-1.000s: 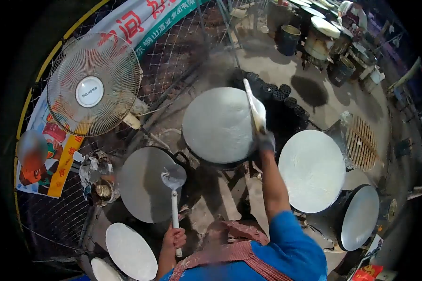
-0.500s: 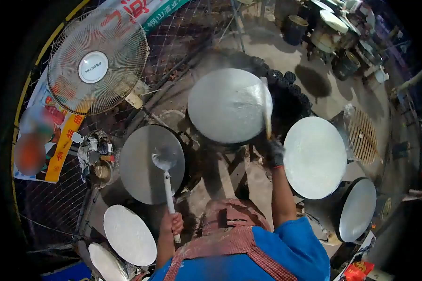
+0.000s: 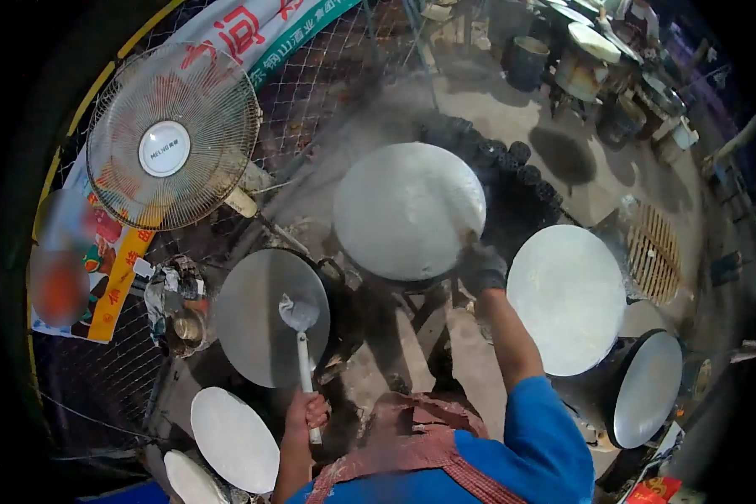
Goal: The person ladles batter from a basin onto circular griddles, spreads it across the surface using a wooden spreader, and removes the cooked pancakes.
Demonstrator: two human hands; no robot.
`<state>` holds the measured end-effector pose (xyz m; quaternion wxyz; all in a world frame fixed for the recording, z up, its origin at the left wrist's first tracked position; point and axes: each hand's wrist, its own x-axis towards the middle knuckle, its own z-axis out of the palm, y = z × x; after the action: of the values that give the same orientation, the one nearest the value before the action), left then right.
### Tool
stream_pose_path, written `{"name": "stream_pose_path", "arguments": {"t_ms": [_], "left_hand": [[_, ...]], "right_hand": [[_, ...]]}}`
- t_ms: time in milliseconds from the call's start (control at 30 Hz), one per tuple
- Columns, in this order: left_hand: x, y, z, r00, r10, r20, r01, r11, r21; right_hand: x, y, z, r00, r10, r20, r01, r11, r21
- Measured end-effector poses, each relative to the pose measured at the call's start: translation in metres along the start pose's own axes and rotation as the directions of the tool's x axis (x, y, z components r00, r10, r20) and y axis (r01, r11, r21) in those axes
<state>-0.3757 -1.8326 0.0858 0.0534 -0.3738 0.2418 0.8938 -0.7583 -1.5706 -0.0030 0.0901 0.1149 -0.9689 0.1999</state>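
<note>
My bare left hand (image 3: 308, 409) is closed around the handle of a metal ladle (image 3: 299, 314), whose bowl, with white batter on it, is over a bare round griddle (image 3: 256, 349). My right hand (image 3: 482, 269), in a dark glove, is at the near right edge of the middle griddle (image 3: 395, 210). That griddle carries a thin white layer of batter, with steam rising about it. The hand is closed on a scraper (image 3: 468, 238) with a wooden handle; its blade is blurred and mostly hidden. Right of this hand is another griddle (image 3: 566, 298) coated white.
A large fan (image 3: 165, 149) stands at the left before a wire fence and a banner (image 3: 286, 38). Dark coal briquettes (image 3: 521, 168) are piled behind the middle griddle. White-coated round surfaces (image 3: 234, 439) lie lower left. A tilted round plate (image 3: 647, 388) and slatted rack (image 3: 653, 252) are right.
My right hand has moved left and toward me, bringing the scraper down to the middle griddle's near right edge. My left hand still holds the ladle. The whole view has shifted slightly.
</note>
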Motion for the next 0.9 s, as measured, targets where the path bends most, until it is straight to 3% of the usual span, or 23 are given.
{"name": "stream_pose_path", "arguments": {"t_ms": [100,133,233,267,333,367,400,500,567,633,667,700,733,767,833,867,900], "left_hand": [[0.020,0.012,0.010,0.982,-0.078,-0.174,0.067,0.995,-0.072],[0.032,0.016,0.009,0.992,-0.040,-0.120,0.037,0.999,-0.028],[0.060,0.036,0.034,0.999,0.014,-0.029,-0.013,1.000,0.025],[0.072,0.042,0.043,0.999,0.042,-0.024,-0.041,0.998,0.044],[0.097,0.051,0.065,0.996,0.081,-0.024,-0.079,0.993,0.088],[0.108,0.054,0.077,0.995,0.092,-0.030,-0.088,0.990,0.112],[0.122,0.057,0.079,0.997,0.022,0.078,-0.023,1.000,0.005],[0.140,0.053,0.115,0.998,0.055,0.011,-0.056,0.998,0.039],[0.159,0.042,0.127,0.996,0.085,0.006,-0.085,0.992,0.091],[0.173,0.027,0.155,0.994,0.088,-0.062,-0.082,0.992,0.092],[0.180,0.021,0.160,0.993,0.074,-0.094,-0.065,0.994,0.093],[0.185,0.018,0.157,0.999,-0.007,-0.045,0.008,1.000,0.030],[0.189,0.017,0.154,0.997,-0.082,0.009,0.083,0.996,-0.029],[0.193,0.016,0.152,0.987,-0.148,0.068,0.153,0.985,-0.082],[0.155,0.026,0.108,0.810,-0.267,0.522,0.510,0.759,-0.405],[0.136,0.016,0.076,0.877,-0.053,0.478,0.143,0.978,-0.153],[0.074,0.016,0.101,0.995,0.072,0.063,-0.076,0.995,0.065]], "right_hand": [[-0.025,0.009,0.002,0.964,-0.167,0.209,0.190,0.978,-0.091],[-0.030,0.012,-0.003,0.939,-0.206,0.273,0.241,0.965,-0.099],[-0.036,0.020,-0.043,0.961,-0.015,0.277,-0.001,0.998,0.057],[-0.039,0.028,-0.030,0.951,0.206,0.232,-0.233,0.968,0.096],[-0.068,0.061,0.039,1.000,-0.013,0.009,0.014,0.998,-0.062],[-0.074,0.062,0.040,0.997,-0.076,-0.019,0.073,0.991,-0.112],[-0.079,0.062,0.041,0.989,-0.138,-0.047,0.129,0.978,-0.166],[-0.083,0.047,-0.011,0.990,-0.092,0.108,0.108,0.982,-0.152],[-0.100,0.065,0.040,0.996,-0.057,-0.076,0.039,0.975,-0.219],[-0.120,0.021,0.013,0.962,-0.269,-0.045,0.228,0.883,-0.410],[-0.128,-0.001,0.001,0.955,-0.295,0.034,0.284,0.875,-0.391],[-0.133,-0.019,-0.009,0.955,-0.264,0.137,0.294,0.909,-0.296],[-0.138,-0.033,-0.016,0.944,-0.137,0.301,0.158,0.986,-0.048],[-0.137,-0.040,-0.022,0.940,-0.127,0.316,0.156,0.986,-0.067],[-0.143,-0.046,-0.031,0.923,-0.104,0.371,0.153,0.983,-0.105],[-0.147,-0.045,-0.038,0.969,-0.148,0.198,0.147,0.989,0.022],[-0.156,-0.044,-0.046,0.987,-0.160,0.019,0.156,0.976,0.150]]}}
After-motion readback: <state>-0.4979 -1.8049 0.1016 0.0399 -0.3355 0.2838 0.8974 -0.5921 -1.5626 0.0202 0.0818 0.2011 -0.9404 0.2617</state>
